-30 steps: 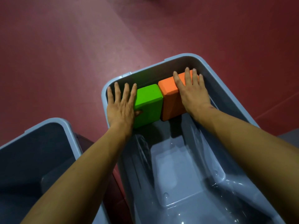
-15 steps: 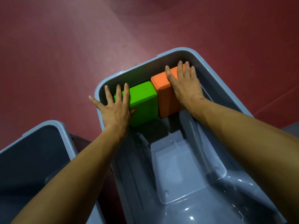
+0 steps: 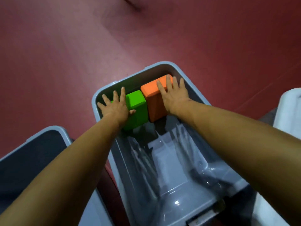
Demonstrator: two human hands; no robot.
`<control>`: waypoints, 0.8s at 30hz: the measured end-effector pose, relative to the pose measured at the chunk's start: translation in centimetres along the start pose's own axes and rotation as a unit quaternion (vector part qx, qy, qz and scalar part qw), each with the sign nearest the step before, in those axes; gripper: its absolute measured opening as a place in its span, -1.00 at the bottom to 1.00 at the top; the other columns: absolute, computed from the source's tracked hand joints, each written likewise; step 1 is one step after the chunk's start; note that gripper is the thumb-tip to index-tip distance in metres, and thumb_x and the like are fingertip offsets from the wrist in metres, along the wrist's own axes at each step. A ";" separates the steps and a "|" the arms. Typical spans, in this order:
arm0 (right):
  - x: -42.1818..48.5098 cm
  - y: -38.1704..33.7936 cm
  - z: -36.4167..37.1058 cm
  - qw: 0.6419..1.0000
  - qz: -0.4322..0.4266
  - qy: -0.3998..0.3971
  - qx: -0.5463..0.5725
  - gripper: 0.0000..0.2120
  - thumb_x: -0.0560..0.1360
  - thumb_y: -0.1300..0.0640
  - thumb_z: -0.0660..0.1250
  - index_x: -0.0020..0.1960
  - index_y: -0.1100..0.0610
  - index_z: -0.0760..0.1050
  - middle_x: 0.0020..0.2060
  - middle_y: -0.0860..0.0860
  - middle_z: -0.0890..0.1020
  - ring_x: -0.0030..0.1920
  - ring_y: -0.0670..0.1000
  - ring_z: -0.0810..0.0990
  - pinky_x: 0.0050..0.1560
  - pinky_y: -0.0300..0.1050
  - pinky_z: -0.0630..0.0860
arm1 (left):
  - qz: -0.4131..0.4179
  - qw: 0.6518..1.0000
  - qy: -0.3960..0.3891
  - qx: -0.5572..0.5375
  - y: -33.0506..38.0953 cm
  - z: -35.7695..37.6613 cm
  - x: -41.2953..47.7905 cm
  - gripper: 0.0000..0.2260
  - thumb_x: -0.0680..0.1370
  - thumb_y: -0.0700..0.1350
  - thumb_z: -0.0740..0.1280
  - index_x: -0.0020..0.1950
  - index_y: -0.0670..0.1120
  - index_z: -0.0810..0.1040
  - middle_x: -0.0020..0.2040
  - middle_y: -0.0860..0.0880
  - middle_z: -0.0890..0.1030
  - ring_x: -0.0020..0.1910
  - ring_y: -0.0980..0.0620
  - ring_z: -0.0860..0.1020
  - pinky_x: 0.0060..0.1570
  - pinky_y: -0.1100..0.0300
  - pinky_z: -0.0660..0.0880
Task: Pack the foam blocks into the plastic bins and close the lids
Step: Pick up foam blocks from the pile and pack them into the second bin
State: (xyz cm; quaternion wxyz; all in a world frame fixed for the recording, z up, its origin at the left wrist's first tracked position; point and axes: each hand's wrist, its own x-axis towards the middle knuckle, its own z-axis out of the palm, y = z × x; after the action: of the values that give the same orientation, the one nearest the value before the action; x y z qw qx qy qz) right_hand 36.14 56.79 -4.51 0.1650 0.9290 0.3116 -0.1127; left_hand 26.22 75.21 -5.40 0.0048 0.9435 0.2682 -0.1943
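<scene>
Fingers [image 3: 122, 95] straight, left hand [image 3: 114, 110] presses green block [image 3: 138, 103], right hand [image 3: 175, 96] orange block [image 3: 150, 92].

Head camera looks steeply down, close above bin [image 3: 171, 160].

Dim indoor light; small glare spots shine inside the plastic bin [image 3: 176, 185]; edges bend, and everything looks slightly soft.

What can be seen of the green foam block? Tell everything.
The green rectangular foam block looks matte, with rounded edges. It stands at the far end of the grey plastic bin, its right side against an orange foam block. The left hand rests flat on its left part, fingers spread.
</scene>
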 end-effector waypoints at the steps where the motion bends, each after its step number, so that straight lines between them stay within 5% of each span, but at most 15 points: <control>1: -1.1 0.1 -0.3 1.000 -0.003 -0.025 -0.001 -0.26 0.62 0.05 0.07 0.59 0.10 -0.35 0.56 0.27 -0.22 0.56 0.34 -0.16 0.51 0.33 -0.14 | 0.023 1.000 -0.001 0.000 0.9 -1.2 -0.7 -0.12 0.57 0.34 0.21 0.62 0.08 -0.30 0.65 -0.04 -0.13 0.58 -0.35 -0.12 0.46 -0.40 0.01; 8: -9.3 2.3 -5.3 1.000 0.009 -0.006 0.023 -0.19 0.57 -0.10 0.24 0.61 0.18 -0.13 0.57 0.25 0.01 0.56 0.30 0.00 0.52 0.30 -0.07 | 0.214 0.976 0.013 0.022 8.9 -7.6 -8.0 -0.28 0.58 0.31 0.20 0.63 0.13 -0.03 0.62 -0.07 0.08 0.57 -0.34 0.03 0.42 -0.31 0.22; 13: -16.9 6.6 -7.6 0.998 0.049 -0.028 0.023 -0.22 0.56 -0.07 0.26 0.60 0.20 -0.05 0.57 0.22 0.02 0.56 0.29 0.00 0.52 0.30 -0.07 | 0.278 0.959 0.046 0.041 13.2 -10.9 -14.6 -0.38 0.58 0.28 0.21 0.58 0.11 0.16 0.57 -0.03 0.21 0.54 -0.25 0.15 0.33 -0.25 0.28; 24: -36.2 20.7 -11.3 0.978 0.207 -0.019 0.024 -0.19 0.49 -0.04 0.32 0.59 0.14 -0.01 0.47 0.24 0.25 0.47 0.30 0.21 0.50 0.30 0.02 | 0.377 0.915 0.074 0.121 25.5 -18.8 -29.6 -0.35 0.63 0.29 0.13 0.64 0.15 -0.03 0.64 -0.08 0.02 0.60 -0.26 -0.05 0.49 -0.29 0.10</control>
State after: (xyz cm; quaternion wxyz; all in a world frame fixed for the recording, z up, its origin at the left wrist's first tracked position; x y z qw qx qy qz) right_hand 21.79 25.88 22.06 0.1680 0.9747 0.1065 -0.1018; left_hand 22.97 40.60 20.51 -0.0564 0.9797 -0.1337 -0.1382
